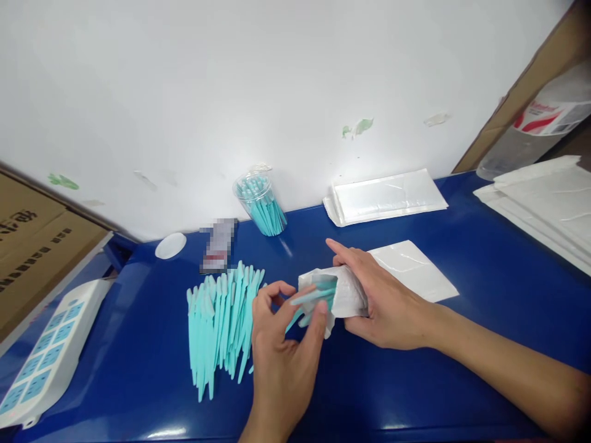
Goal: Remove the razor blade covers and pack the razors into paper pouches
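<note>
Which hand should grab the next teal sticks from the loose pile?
Probably left. The left hand is beside the pile of teal sticks; the right hand is farther away, gripping the white pouch.

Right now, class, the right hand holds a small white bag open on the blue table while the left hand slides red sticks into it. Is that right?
Not quite. The sticks going into the white bag are teal, not red, as the head view shows. The rest stands: the right hand holds the bag open over the blue table while the left hand feeds them in.
</note>
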The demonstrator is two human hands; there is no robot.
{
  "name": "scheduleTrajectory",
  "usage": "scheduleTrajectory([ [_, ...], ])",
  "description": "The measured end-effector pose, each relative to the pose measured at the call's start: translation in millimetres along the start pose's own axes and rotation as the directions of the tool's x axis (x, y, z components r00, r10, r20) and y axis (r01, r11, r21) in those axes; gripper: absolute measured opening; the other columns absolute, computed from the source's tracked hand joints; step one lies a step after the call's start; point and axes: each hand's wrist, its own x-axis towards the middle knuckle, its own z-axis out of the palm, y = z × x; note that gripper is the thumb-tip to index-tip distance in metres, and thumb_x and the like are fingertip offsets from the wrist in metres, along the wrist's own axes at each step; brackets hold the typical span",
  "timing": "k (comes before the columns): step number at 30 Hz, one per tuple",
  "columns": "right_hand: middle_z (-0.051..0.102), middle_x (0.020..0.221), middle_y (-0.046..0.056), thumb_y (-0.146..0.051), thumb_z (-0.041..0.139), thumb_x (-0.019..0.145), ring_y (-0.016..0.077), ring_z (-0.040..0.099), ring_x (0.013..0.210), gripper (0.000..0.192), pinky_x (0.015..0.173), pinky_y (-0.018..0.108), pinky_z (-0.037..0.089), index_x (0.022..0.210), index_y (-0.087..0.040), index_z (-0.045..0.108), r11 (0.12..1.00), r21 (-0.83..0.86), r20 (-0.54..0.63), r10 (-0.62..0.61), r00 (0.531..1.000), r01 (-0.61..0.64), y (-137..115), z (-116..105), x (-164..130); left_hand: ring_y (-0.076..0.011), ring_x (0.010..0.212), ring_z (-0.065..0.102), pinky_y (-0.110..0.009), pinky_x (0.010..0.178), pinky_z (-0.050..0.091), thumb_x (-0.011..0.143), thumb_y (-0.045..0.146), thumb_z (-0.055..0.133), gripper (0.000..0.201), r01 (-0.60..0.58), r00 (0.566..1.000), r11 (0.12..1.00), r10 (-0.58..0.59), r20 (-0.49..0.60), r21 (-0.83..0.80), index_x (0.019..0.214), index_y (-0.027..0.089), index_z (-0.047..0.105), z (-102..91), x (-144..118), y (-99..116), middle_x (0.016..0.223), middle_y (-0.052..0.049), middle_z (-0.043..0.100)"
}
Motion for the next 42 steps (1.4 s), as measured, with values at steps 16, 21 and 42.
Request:
scheduleTrajectory([
  [16,0.049,0.148,0.016,-0.028,0.071,0.087,0.0344,0.066,0.121,0.118,0.092,0.050,0.063,0.168,-0.031,-0.015,0.982,0.182,-0.388,0.109,0.915,-0.039,-55.5,-35.1,21.6,-0.0233,0.089,0.077,-0.026,0.060,0.057,0.098,0.053,0.066,0.065,-0.004,0.928,0.988,0.061,0.367,-0.155,0.157,0.027,0.055,-22.1,80.8,99.0,0.118,-0.008,0.079],
  [21,0.035,0.162,0.017,-0.040,0.082,0.083,0.0405,0.045,0.147,0.134,0.116,0.063,0.047,0.168,-0.034,-0.021,0.994,0.101,-0.448,0.080,0.890,-0.038,-38.7,-23.9,11.8,-0.0170,0.072,0.068,-0.023,0.059,0.050,0.098,0.028,0.059,0.027,-0.146,0.888,0.978,0.195,0.416,-0.147,0.113,0.022,0.081,-26.3,98.0,113.9,0.081,0.000,0.074],
  [42,0.036,0.172,0.020,-0.058,0.044,0.105,0.0485,0.029,0.159,0.073,0.123,0.075,0.024,0.168,-0.023,0.034,0.679,-0.707,-0.115,0.162,0.980,-0.196,137.1,-114.7,60.8,-0.0237,0.095,0.078,-0.029,0.068,0.063,0.095,0.056,0.067,0.055,0.016,0.891,0.998,-0.042,0.452,0.062,0.144,0.030,0.067,-27.2,84.6,21.1,0.125,-0.009,0.078],
])
